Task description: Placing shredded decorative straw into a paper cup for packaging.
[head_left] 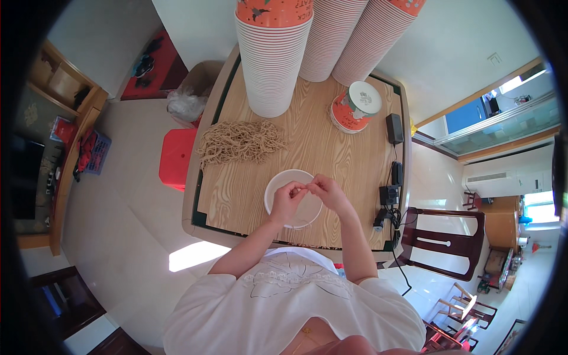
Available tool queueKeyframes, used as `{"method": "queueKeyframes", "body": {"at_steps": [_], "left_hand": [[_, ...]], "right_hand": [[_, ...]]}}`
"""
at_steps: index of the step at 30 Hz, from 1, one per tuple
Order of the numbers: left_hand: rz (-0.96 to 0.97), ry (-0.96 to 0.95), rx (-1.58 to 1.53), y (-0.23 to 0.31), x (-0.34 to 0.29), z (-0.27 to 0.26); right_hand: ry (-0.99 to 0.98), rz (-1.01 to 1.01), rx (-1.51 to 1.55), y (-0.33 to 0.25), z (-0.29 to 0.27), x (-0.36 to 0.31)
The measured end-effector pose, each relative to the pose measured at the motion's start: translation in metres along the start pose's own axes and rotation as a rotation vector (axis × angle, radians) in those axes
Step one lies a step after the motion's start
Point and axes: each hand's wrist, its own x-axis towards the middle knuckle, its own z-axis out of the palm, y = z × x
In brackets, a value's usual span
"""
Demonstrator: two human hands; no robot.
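Over a white round tub (pixel 294 174) near the table's front edge, my two hands meet fingertip to fingertip. My left hand (pixel 286 202) is closed in a pinch, and my right hand (pixel 329 193) pinches from the other side. Whatever sits between the fingers is too small to make out. The hands cover part of the tub's inside. Left of the tub and farther off lies a loose, tangled heap of tan twine-like strands (pixel 242 143).
Tall stacks of white paper tubs with orange bands, one (pixel 272 65) nearest, stand at the table's far side. An orange paper container (pixel 348 116) is at the far right, with a pale round lid (pixel 365 97). Black power adapters (pixel 389 195) and cables line the right edge. A red stool (pixel 177 158) stands left.
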Motion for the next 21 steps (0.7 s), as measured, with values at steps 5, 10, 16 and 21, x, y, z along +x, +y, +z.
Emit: {"method": "queueKeyframes", "body": {"at_steps": [5,10,16,21], "left_hand": [[-0.037,-0.002,-0.005,-0.008,-0.001,-0.004],[-0.039,0.059,-0.016,-0.027,0.002,-0.004],[-0.435,0.142,-0.307,-0.024,0.010,-0.003],[-0.404,0.204,-0.341,-0.041,0.012,-0.005]], "right_hand": [[-0.078,0.024,0.042,0.001,-0.005,0.003],[0.222,-0.188,-0.332,0.000,0.005,0.015],[0.262,-0.118,-0.460,0.008,0.017,0.026],[0.224,-0.025,-0.435,0.014,0.025,0.018]]}}
